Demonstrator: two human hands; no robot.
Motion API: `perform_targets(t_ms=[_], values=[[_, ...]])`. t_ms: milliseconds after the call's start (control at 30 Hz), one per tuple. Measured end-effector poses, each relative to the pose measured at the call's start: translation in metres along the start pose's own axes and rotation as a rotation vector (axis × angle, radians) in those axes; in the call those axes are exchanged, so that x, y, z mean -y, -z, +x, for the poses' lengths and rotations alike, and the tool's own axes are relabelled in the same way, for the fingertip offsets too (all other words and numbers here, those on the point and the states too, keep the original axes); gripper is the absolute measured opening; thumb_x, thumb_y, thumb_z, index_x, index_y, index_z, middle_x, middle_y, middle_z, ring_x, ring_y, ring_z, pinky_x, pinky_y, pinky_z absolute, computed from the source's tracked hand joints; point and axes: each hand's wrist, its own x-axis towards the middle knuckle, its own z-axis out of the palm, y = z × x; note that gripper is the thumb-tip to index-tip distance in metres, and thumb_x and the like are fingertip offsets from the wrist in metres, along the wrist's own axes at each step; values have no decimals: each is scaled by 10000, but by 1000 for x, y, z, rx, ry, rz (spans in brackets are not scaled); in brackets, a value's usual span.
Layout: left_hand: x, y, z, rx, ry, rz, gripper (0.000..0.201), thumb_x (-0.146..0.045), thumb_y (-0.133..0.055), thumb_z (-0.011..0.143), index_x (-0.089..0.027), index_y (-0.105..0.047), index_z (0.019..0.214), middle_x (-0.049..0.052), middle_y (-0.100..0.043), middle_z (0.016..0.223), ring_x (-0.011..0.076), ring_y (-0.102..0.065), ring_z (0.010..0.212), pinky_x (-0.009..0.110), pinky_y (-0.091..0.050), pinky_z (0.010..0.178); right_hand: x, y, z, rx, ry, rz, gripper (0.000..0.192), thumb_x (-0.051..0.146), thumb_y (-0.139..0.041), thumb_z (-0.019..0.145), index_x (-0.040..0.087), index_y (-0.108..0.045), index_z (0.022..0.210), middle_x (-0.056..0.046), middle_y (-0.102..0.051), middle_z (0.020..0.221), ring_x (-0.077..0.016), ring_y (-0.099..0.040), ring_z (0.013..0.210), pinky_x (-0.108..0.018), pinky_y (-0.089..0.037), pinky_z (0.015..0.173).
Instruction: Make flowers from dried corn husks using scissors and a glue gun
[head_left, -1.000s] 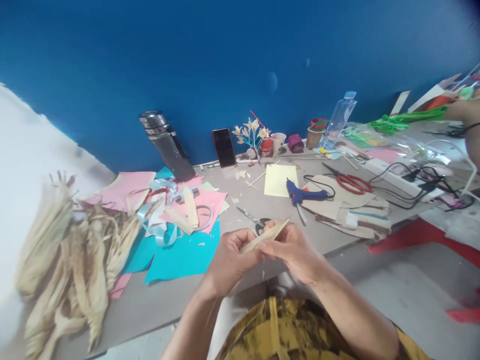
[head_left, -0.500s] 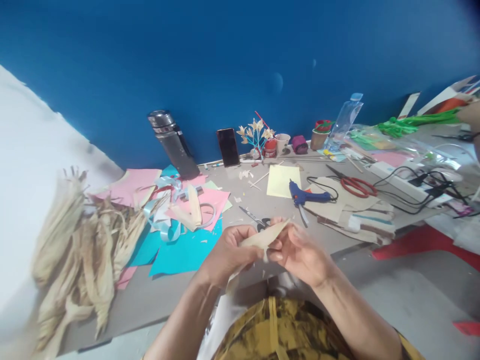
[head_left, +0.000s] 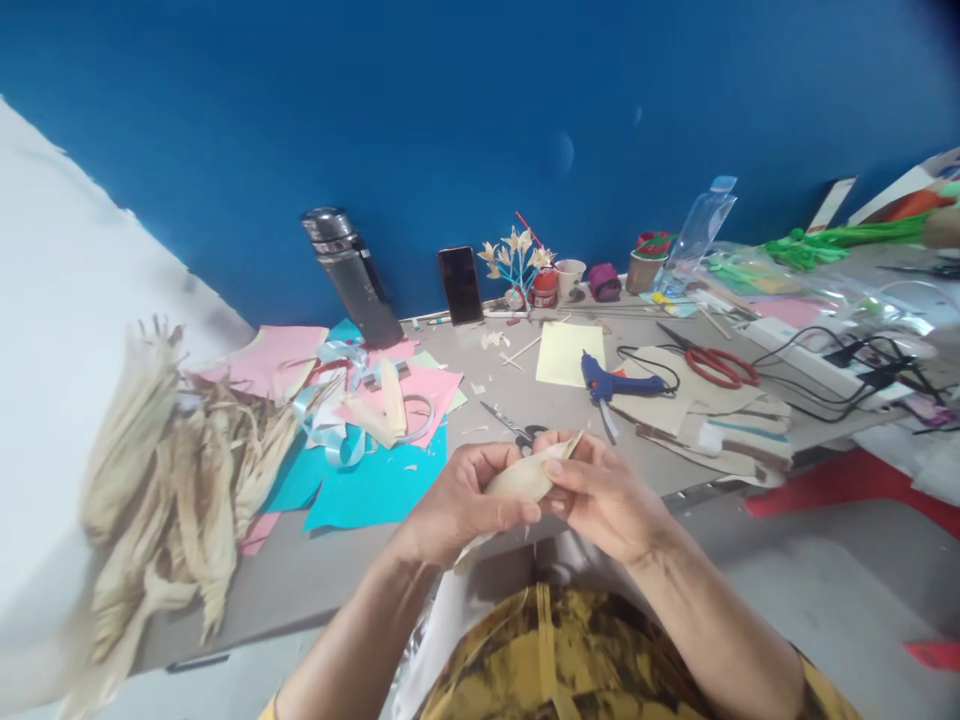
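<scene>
Left hand (head_left: 465, 500): fingers pinched on the near end of a pale husk strip (head_left: 529, 475).
Right hand (head_left: 600, 490): fingertips pressed onto the strip's far end, beside the left thumb.
Strip: held in both hands above the table's (head_left: 315, 580) near edge, tip pointing up and right.
Just beyond: small scissors (head_left: 514, 430) on the table.
Left side: husk pile (head_left: 172, 490), coloured paper (head_left: 375, 490).
Containers: cup (head_left: 569, 278), contents hidden; brown pot (head_left: 646, 268) holding red and green rolls; flask (head_left: 352, 275) capped; clear bottle (head_left: 697, 232).
Middle: glue gun (head_left: 611, 382), red scissors (head_left: 712, 365).

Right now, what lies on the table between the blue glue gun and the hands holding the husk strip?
In the head view, small scissors lie between the glue gun and the hands; otherwise bare table.
</scene>
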Motion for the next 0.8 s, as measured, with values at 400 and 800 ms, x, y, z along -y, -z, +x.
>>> perform_targets(t_ms=[400,800], values=[[3,-12,-3,-208,-54,217,232,-253,-744,617,-157,-538,574,-57,-443,510,53,-320,475,190,-220,450,-14,2,-4,-49,72,-216,318,284,-900,647,150,-660,807,13,-611,683,-95,-499,595,-212,-374,553],[18,19,-23,-215,-25,-209,427,-372,-876,535,-178,-540,714,-71,-461,489,35,-314,390,175,-218,402,-14,30,-20,-2,97,-512,314,372,-808,778,191,-643,975,7,-548,741,-124,-467,647,-249,-402,596]])
